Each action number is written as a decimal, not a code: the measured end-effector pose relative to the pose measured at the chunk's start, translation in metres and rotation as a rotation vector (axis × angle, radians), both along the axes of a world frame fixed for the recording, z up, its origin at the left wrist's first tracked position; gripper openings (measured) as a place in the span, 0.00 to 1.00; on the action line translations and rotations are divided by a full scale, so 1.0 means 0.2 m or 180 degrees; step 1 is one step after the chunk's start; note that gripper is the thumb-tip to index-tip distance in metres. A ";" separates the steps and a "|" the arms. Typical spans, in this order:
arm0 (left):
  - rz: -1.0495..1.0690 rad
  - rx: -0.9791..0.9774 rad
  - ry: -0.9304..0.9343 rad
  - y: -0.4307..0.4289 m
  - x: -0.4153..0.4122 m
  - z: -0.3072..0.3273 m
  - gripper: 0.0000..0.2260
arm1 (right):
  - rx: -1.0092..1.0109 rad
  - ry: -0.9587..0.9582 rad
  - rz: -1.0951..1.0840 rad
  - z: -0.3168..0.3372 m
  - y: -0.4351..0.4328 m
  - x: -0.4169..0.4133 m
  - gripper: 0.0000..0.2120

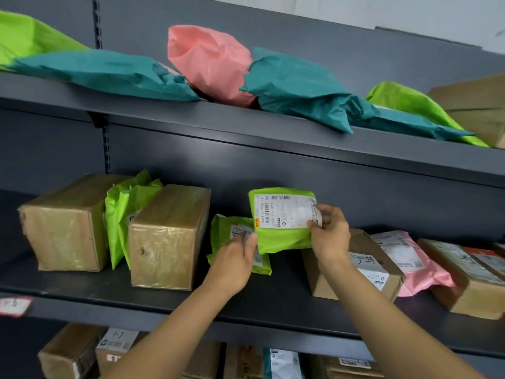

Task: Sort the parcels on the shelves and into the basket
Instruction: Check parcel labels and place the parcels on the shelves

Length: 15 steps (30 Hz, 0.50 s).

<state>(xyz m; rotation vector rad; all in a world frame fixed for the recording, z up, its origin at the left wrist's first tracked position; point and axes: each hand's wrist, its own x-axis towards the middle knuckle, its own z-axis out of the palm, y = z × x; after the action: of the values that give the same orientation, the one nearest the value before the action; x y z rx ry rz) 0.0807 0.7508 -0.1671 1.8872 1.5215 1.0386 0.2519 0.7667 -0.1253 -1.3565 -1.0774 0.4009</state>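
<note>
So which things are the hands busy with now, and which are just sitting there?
Busy with:
- labelled green parcel, held by the right hand
- smaller green parcel, under the left hand

Just sitting:
- taped brown box
- pink mailer on the top shelf
- teal mailers
- pink parcel, right

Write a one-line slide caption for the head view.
Right hand holds a labelled green mailer upright above the middle shelf while the left hand rests on a second green mailer.
</note>
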 end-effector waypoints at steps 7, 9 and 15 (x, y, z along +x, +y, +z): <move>0.0149 -0.0316 -0.2409 0.02 0.08 0.05 0.10 | -0.0241 -0.0210 0.0560 -0.06 -0.02 -0.07 0.19; 0.0402 0.0208 -0.1902 0.04 0.05 0.05 0.10 | -0.0375 -0.0518 0.0441 -0.04 -0.04 -0.06 0.20; 0.0164 0.2047 0.0008 0.03 -0.03 0.03 0.19 | 0.0273 -0.1539 0.0550 0.05 -0.11 -0.01 0.42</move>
<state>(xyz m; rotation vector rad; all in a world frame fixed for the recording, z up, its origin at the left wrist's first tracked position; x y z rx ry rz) 0.0751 0.7566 -0.1612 2.2588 1.3360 1.7001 0.2499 0.7437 -0.1152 -1.3200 -1.5993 0.1482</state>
